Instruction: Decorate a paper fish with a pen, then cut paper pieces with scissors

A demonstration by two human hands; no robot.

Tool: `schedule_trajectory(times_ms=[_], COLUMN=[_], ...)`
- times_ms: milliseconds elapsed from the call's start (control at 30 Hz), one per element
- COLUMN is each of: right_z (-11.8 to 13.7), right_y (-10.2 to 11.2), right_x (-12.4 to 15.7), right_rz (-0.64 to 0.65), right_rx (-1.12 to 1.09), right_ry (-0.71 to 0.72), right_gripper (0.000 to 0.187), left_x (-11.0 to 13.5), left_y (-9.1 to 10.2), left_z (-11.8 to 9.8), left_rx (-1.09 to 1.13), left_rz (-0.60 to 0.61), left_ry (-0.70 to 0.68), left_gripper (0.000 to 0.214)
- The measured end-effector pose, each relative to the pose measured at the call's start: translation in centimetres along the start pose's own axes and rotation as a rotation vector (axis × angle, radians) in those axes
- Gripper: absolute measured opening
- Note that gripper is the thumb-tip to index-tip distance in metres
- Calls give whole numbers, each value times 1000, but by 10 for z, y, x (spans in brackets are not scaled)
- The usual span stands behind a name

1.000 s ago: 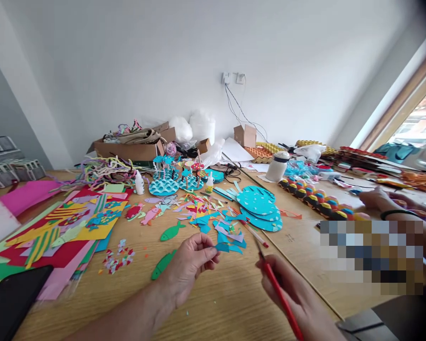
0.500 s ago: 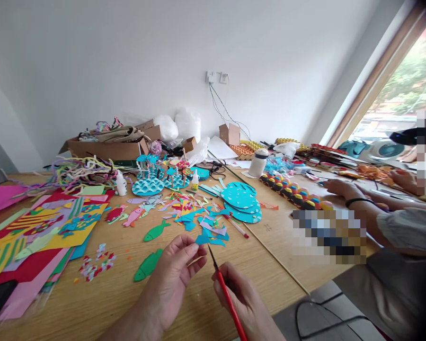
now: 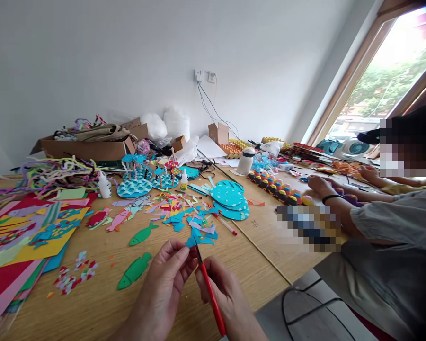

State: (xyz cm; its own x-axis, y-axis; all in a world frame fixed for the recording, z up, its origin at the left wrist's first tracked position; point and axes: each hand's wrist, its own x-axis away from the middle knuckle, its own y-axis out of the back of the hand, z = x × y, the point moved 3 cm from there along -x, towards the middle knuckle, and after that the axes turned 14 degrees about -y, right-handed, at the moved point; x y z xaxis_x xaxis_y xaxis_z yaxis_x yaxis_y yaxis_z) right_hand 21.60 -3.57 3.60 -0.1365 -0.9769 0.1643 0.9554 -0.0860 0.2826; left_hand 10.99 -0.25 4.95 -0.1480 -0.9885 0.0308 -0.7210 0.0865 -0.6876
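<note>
- A small blue paper piece (image 3: 190, 240) was pinched between thumb and fingers of the left hand (image 3: 172, 272), to the near left of the stacked blue discs (image 3: 229, 193).
- A red-handled tool (image 3: 210, 294) was gripped in the right hand (image 3: 223, 286), on the near side of the discs; its dark, narrow blade was directed at the piece. Contact between blade and paper could not be confirmed.
- The hands were held close together; whether they touched could not be told.
- A green paper fish (image 3: 135, 271) was laid left of the discs, on their near side.
- Loose paper scraps (image 3: 177, 218) were scattered just left of the discs.
- A thin stick (image 3: 261, 254) was laid from the discs toward the near right.
- A white jar (image 3: 246, 163) was placed beyond the discs.
- A co-worker's hand (image 3: 317, 184) was noted well right of the discs.
</note>
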Motion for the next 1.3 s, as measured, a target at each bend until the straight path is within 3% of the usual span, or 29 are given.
schedule_trajectory(times_ms=[400, 1300], right_z=[-1, -8], right_y=[0, 4], right_x=[-2, 3], right_rz=[-33, -53], right_rx=[-24, 92], right_ry=[-23, -45], right_gripper=[38, 25], left_x=[1, 3], left_y=[-3, 11], left_z=[1, -2], left_rx=[-4, -56], left_rz=[-8, -34], left_ry=[-7, 22], left_gripper=[20, 21])
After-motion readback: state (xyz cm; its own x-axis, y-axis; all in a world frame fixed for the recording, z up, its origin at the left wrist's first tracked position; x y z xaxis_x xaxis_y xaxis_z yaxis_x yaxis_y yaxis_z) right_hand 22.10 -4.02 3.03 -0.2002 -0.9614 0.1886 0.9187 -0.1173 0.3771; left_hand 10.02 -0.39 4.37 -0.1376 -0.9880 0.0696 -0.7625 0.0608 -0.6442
